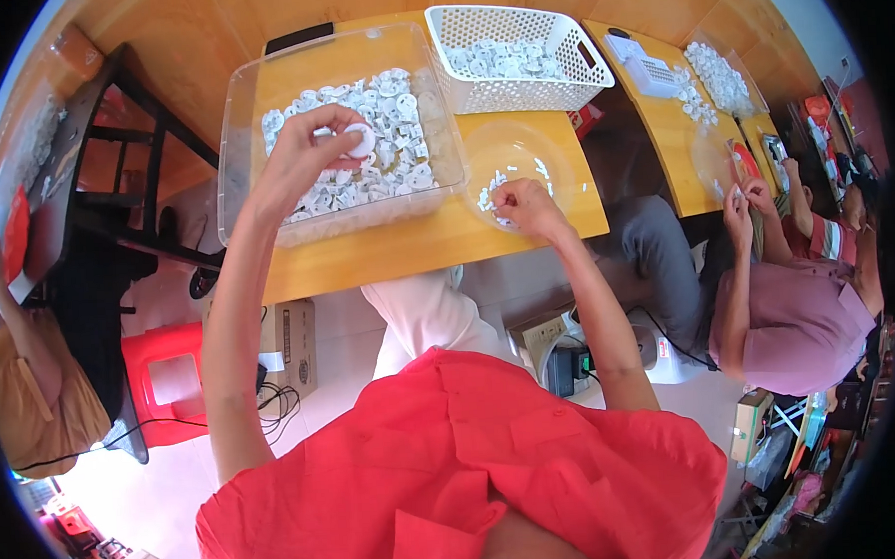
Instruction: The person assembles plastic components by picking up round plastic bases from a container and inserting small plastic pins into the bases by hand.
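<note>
My left hand [307,154] is raised over a large clear plastic bin, pinching a round white plastic part [363,139] between thumb and fingers. Many similar white plastic parts [397,107] lie heaped in the bin [448,150], which stands on a yellow wooden table [376,251]. To the right of it, my right hand [530,206] reaches into a shallow, round clear dish [506,142]. Its fingers are drawn together at the small white pieces [543,168] scattered there. Whatever sits between those fingertips is too small to make out.
Behind the dish stands a white perforated basket [514,96] of white parts. A black flat object [299,38] lies behind the bin. On the right, a person [794,319] works at another table [651,136]. A red stool [164,382] and a person's arm [20,328] are at left.
</note>
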Motion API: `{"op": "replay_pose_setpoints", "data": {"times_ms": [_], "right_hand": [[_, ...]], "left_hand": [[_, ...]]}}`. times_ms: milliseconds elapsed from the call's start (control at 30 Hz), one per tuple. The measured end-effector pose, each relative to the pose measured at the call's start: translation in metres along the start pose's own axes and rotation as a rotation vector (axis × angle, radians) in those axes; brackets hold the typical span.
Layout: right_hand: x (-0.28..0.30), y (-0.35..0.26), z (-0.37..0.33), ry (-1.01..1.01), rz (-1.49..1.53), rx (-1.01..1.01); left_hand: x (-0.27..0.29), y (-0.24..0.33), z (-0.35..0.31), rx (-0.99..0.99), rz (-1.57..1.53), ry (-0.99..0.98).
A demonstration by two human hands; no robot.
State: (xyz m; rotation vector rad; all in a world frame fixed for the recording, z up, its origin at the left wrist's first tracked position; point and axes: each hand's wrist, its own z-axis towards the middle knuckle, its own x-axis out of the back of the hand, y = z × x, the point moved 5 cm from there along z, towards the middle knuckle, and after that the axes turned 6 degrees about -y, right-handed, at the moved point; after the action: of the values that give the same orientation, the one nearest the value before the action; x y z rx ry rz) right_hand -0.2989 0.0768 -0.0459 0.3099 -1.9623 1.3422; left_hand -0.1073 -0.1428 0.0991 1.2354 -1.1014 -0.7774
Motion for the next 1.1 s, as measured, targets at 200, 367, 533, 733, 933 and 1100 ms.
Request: {"op": "replay_pose_setpoints", "data": {"times_ms": [200, 367, 533, 733, 933, 1100], "right_hand": [[0.009, 0.003, -0.007, 0.088, 0.411, -0.085], [0.006, 0.014, -0.003, 0.099, 0.52, -0.034], [0.007, 0.008, -0.004, 0.109, 0.608, -0.019], [0.008, 0.004, -0.004, 0.137, 0.574, 0.02], [0.007, 0.01, -0.003, 0.135, 0.554, -0.005], [0.009, 0.002, -0.006, 0.183, 0.602, 0.001]], "left_hand": [[-0.059, -0.007, -0.062, 0.024, -0.389, -0.029], [-0.107, -0.045, -0.081, 0.103, -0.686, -0.035], [-0.127, -0.075, -0.091, 0.196, -0.874, 0.092], [-0.133, -0.087, -0.097, 0.215, -0.853, 0.122], [-0.135, -0.089, -0.099, 0.22, -0.846, 0.158], [-0.135, -0.09, -0.098, 0.201, -0.899, 0.149]]}}
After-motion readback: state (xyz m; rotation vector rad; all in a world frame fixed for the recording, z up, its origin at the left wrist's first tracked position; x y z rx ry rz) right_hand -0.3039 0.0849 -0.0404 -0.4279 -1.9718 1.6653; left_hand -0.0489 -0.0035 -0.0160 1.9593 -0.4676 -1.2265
